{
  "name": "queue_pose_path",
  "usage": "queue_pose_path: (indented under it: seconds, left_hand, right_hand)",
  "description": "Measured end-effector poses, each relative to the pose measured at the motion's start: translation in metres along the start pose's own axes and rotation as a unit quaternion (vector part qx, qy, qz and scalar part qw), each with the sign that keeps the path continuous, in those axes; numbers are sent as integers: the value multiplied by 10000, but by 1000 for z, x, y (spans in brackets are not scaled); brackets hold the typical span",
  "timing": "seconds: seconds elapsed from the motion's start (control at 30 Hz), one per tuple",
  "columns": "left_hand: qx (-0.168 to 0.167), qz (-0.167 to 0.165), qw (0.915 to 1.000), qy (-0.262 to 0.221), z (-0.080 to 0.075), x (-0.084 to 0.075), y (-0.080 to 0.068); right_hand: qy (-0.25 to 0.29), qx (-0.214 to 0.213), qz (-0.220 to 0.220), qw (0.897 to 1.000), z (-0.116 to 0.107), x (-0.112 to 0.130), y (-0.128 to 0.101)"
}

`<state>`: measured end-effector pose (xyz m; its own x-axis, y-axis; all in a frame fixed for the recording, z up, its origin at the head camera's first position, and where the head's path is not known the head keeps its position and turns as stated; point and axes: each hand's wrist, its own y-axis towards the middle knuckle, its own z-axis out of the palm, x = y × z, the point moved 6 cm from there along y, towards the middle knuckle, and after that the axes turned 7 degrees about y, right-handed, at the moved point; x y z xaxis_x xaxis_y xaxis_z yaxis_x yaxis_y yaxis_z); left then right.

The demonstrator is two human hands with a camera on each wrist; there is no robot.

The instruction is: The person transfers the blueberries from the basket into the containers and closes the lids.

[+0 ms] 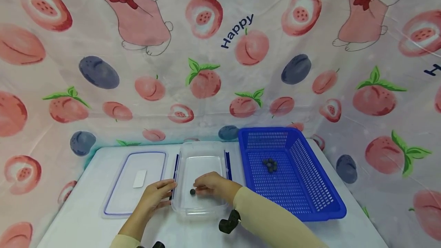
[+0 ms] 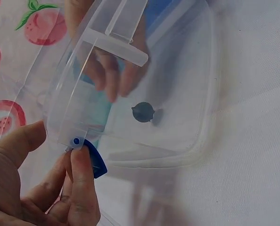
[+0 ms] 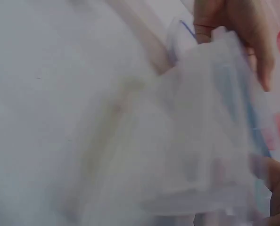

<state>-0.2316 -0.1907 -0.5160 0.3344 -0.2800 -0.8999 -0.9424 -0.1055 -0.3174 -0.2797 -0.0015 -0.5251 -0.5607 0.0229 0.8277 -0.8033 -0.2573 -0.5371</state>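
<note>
- Key relation: small, dark, round fruit (image 1: 192, 192) lies on the floor of the rectangular, clear plastic box (image 1: 203, 165), in its near half and slightly left of centre.
- Direction from grip: the fruit sits just to the left and near side of the fingertips of the right hand (image 1: 214, 183). The left wrist view, through the clear wall, shows a small gap between fruit and fingertips.
- Axis: the fruit is nearly round, with no marked long axis. The box's long axis appears to run near to far.
- Nearer hand: right. It reaches in over the box's right side.
- Right grip: fingers point loosely downward, and nothing is visible between them. The right wrist view is too blurred to add detail.
- Left grip: the left hand (image 1: 155, 195) holds the box at its left side, with bent fingers against the blue plastic latch (image 2: 96, 162).
- Right of box: a blue, perforated plastic basket (image 1: 265, 137) contains a cluster of dark round fruits (image 1: 270, 165), lying toward its far left.
- Left of box: a clear, blue-edged plastic lid (image 1: 121, 196) lies flat on the white table (image 1: 69, 217), beyond the left hand.
</note>
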Motion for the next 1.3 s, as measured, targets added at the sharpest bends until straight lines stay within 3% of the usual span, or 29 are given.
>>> queue_pose_path:
  seconds: [0.17, 0.3, 0.47, 0.6, 0.77, 0.97, 1.1, 1.3]
  left_hand:
    - [-10, -15, 10000, 10, -1, -2, 1]
    - [11, -56, 10000, 0, 0, 1, 1]
    - [-9, -88, 10000, -1, -1, 2, 0]
    - [-25, -103, 9999, 13, -2, 2, 0]
    - [-42, -128, 9999, -23, -1, 2, -2]
    - [-53, -100, 9999, 16, -1, 3, -1]
    - [-76, -112, 9999, 0, -1, 4, 0]
    - [-126, -130, 9998, -47, -1, 6, 0]
  right_hand:
    - [79, 312, -159, 9994, -5, 37, -5]
    - [192, 439, -291, 9984, -24, 75, -11]
    - [383, 141, -431, 9982, -71, 120, -19]
    - [548, -163, -429, 9974, -120, 138, -22]
    - [746, -632, -213, 9950, -184, 135, -30]
    - [917, -942, -23, 9913, -242, 111, -35]
    - [758, -1166, 97, 9902, -267, 97, -34]
    - [495, -1317, 321, 9895, -282, 78, -34]
